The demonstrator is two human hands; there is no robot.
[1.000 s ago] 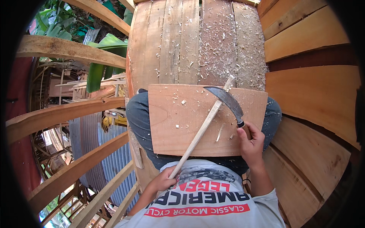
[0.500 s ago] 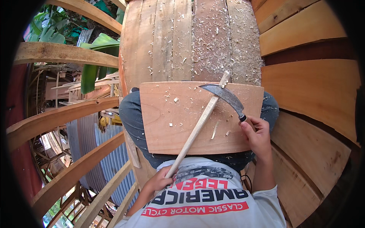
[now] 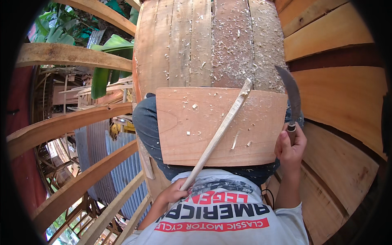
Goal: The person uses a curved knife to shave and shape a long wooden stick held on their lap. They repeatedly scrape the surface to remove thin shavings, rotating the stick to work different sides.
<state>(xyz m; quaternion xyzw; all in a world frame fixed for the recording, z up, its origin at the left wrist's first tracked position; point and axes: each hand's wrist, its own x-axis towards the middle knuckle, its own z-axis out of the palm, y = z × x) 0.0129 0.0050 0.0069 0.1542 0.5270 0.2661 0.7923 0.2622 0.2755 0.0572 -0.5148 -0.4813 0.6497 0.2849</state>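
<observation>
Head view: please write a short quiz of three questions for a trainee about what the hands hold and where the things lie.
1. True or false: the curved knife rests flat on the board.
2. Which hand grips the long pale stick? A) left hand B) right hand C) neither
3. Fill in: the stick lies slanted across the ____, which sits on the person's lap.

Key
1. False: the right hand holds it raised, blade pointing up, beside the board's right edge.
2. A: the left hand grips its lower end near the shirt.
3. Board; wood chips lie on it.
</observation>
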